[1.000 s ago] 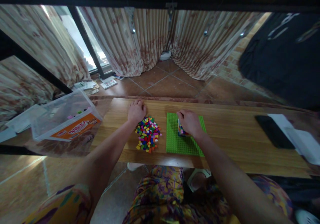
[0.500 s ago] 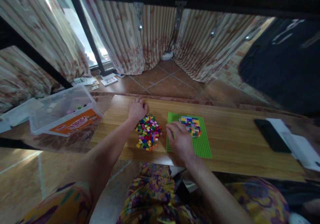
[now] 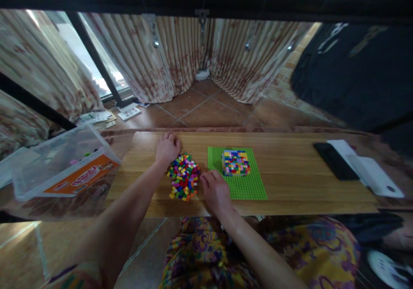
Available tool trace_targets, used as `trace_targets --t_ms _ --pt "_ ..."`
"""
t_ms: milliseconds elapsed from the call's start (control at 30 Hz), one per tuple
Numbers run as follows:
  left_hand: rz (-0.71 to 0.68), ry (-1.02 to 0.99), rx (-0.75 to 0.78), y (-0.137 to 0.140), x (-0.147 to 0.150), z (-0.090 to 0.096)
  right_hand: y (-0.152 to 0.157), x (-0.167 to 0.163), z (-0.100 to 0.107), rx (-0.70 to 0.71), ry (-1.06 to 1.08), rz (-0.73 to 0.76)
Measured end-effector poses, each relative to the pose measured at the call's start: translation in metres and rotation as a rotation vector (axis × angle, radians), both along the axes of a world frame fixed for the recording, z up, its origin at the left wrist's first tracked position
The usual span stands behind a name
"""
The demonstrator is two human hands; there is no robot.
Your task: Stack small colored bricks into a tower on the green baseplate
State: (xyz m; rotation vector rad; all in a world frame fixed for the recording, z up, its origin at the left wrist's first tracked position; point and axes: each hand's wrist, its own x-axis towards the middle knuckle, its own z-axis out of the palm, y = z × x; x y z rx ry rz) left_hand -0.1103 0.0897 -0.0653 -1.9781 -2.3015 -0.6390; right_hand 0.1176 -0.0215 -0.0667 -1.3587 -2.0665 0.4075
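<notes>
My right hand (image 3: pixel 217 192) is over the near left part of the green board (image 3: pixel 250 189), with its fingers (image 3: pixel 207 178) drawn narrow, thumb close to the forefinger. I cannot tell whether a small brick is pinched between them. Just left of those fingertips is the heap of loose bricks (image 3: pixel 183 177), red, yellow, green, blue, pink, white and orange, spread on the wooden table (image 3: pixel 287 160); its right edge comes very near my fingers.

The built block (image 3: pixel 236 163) sits on the board, beyond my right fingers and off to their right, apart from them. Its top is a patchwork of many colours, and bare green studs show around it.

My left hand (image 3: pixel 167 149) lies palm down on the table at the far left end of the heap, fingers slightly bent and close together; I cannot tell whether anything is under them. Well to the left of these fingers is a clear plastic box (image 3: pixel 69 164) with an orange label. Far to the right of my right fingers lies a flat black thing (image 3: pixel 335 161).
</notes>
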Motion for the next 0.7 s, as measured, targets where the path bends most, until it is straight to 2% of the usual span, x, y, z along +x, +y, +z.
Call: trace_targets --t_ms 100,200,300,400,700 --pt "0.000 0.020 0.002 0.001 -0.001 -0.001 -0.013 0.015 0.012 -0.019 0.193 -0.032" --pt "-0.003 0.025 0.018 0.002 -0.003 -0.002 -0.021 0.043 0.023 -0.034 0.327 -0.138" --pt "-0.007 0.024 0.031 0.003 -0.004 -0.004 -0.018 0.073 0.029 -0.043 0.358 -0.296" --pt "-0.004 0.037 0.025 0.004 -0.004 -0.004 -0.009 0.092 0.029 -0.027 0.355 -0.384" --pt "-0.022 0.009 0.015 0.005 -0.006 -0.004 0.011 0.088 0.021 -0.010 0.276 -0.424"
